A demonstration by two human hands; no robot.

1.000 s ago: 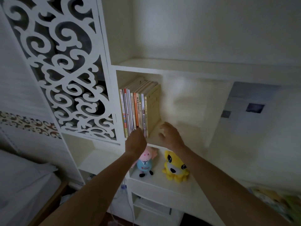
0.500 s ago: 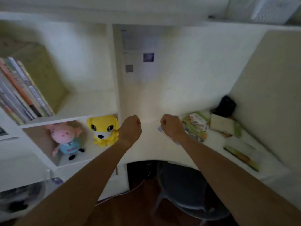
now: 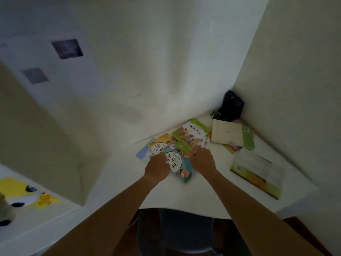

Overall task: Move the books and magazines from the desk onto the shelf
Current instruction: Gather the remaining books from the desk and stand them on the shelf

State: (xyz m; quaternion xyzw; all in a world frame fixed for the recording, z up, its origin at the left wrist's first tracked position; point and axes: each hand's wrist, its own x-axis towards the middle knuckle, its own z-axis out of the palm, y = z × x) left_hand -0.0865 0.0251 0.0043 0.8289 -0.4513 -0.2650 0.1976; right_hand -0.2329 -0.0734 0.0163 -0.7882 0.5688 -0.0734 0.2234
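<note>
Several books lie scattered on the white desk. A teal book tops a fanned pile, over an orange book and a green book. My left hand sits at the teal book's left edge with curled fingers. At that book's upper right edge, my right hand is curled too. Whether either hand grips it is hidden. A beige book with a green band lies in the corner, and a large green-edged book lies to the right.
A black bag sits in the desk's far corner against the walls. A yellow plush toy rests on a low shelf at the left. A dark chair stands under the desk's front edge, below my arms.
My view swung from the shelf with upright books to the right and down onto the desk. Both hands left the shelf and came down onto the book pile.
</note>
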